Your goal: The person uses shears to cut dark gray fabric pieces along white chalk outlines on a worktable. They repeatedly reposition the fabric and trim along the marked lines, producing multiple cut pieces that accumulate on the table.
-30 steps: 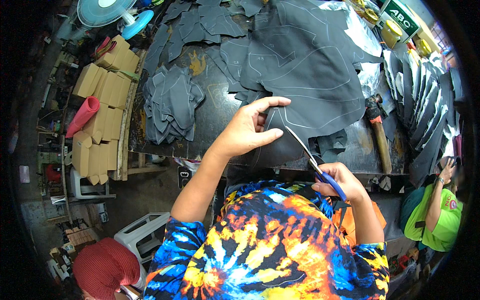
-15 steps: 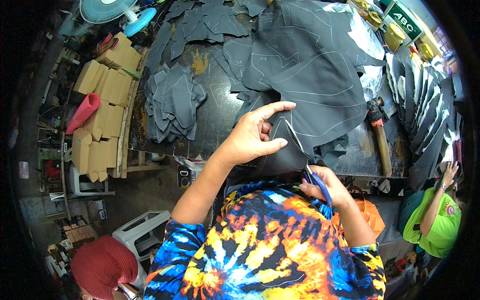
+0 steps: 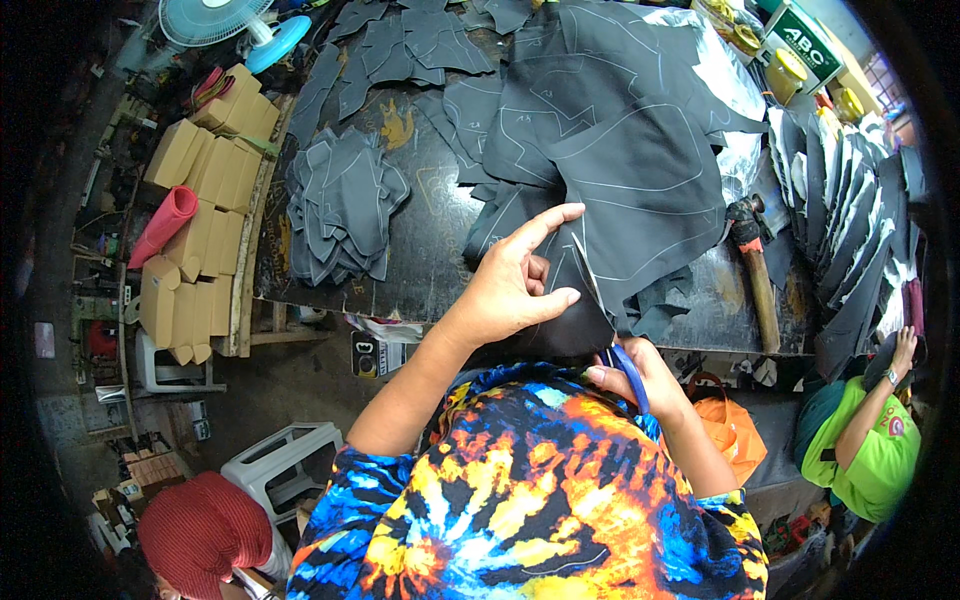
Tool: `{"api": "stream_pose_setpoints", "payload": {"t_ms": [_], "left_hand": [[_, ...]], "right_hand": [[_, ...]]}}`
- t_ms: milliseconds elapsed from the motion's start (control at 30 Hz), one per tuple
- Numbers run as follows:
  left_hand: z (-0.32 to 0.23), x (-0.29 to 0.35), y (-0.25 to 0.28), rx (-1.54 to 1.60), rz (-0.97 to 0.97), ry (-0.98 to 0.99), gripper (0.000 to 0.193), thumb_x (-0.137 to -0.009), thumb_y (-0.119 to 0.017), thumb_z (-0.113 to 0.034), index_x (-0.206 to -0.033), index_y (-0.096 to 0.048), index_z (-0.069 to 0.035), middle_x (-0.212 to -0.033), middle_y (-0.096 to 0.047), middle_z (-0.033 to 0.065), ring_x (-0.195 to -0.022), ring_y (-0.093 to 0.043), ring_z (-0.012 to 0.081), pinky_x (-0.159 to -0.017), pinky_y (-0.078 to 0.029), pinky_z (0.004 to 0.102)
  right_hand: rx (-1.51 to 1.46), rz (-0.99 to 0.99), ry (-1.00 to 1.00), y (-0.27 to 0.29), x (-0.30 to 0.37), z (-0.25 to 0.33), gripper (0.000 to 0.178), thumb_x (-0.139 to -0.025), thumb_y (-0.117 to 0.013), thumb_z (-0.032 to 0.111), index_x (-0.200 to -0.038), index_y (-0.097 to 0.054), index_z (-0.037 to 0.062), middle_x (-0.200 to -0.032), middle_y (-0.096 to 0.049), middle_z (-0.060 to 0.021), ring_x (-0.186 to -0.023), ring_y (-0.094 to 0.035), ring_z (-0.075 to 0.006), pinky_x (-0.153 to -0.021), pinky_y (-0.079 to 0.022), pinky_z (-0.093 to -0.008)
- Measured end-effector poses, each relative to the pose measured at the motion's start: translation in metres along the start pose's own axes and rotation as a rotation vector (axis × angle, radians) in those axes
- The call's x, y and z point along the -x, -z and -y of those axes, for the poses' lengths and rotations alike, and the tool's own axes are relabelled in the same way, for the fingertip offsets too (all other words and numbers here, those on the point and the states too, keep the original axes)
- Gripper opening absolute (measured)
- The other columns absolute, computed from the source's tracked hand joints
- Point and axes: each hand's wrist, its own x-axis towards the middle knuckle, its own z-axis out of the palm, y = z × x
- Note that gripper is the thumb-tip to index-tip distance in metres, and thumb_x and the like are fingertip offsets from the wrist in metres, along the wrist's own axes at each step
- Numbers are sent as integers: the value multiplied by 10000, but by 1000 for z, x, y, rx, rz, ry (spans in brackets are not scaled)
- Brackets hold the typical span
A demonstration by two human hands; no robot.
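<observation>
A large dark grey sheet point(image 3: 640, 190), marked with pale curved outlines, drapes over the near side of the table toward me. My left hand point(image 3: 515, 280) lies on its near flap, thumb and index finger stretched along it and the other fingers curled in; it appears to grip the flap, though the contact is partly hidden. In my right hand point(image 3: 645, 375) is a pair of scissors point(image 3: 628, 372) with blue handles. Their silver blades point away from me along the sheet, just right of my left thumb and index finger.
Cut dark pieces point(image 3: 345, 205) are stacked at left. A wooden-handled hammer point(image 3: 757, 285) lies right of the sheet, before hanging dark pieces point(image 3: 840, 220). Cardboard boxes point(image 3: 215, 190) line a left bench near a grey stool point(image 3: 282, 462). A co-worker in green point(image 3: 880, 445) is at far right.
My right hand and the scissors handles have shifted slightly left, turning the blades a little. My left hand stays nearly in place. The co-worker's hand at right has moved slightly.
</observation>
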Motion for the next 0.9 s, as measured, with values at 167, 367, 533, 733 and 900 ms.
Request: {"api": "stream_pose_setpoints", "payload": {"t_ms": [167,367,533,733,900], "left_hand": [[2,3,-1,17,-1,16,893,-758,-750,102,-1550,-369,-52,-1537,-405,79,-719,-510,-12,-608,-456,152],[7,2,1,116,29,-21,917,-757,-755,96,-1561,-343,-60,-1529,-417,83,-792,-548,0,-666,-477,164],[12,1,21,183,126,4,935,-737,-785,56,-1558,-351,-57,-1518,-428,88,-971,-561,40,-787,-479,191],[16,8,41,267,264,43,890,-736,-789,22,-1536,-406,-48,-1450,-482,30,-1053,-479,26,-819,-422,186],[13,9,47,313,288,35,907,-729,-806,1,-1538,-397,-24,-1417,-498,51,-1282,-464,105,-990,-404,227]], "right_hand": [[-11,-25,-8,-8,2,4,215,-926,-746,192,-843,-609,48,-736,-554,74,-687,-463,-42,-614,-406,-246],[-88,-20,-43,-13,5,1,158,-940,-739,168,-885,-643,55,-745,-555,87,-674,-470,-30,-615,-396,-210],[-87,171,-55,21,-5,1,347,-890,-798,352,-860,-658,36,-716,-621,3,-656,-583,-80,-619,-468,-239],[103,392,-57,63,-24,27,469,-858,-821,447,-807,-681,3,-678,-604,10,-630,-533,-71,-552,-410,-264],[330,327,-80,61,-29,47,478,-852,-830,462,-807,-675,12,-694,-544,41,-660,-469,-65,-561,-359,-283]]}}
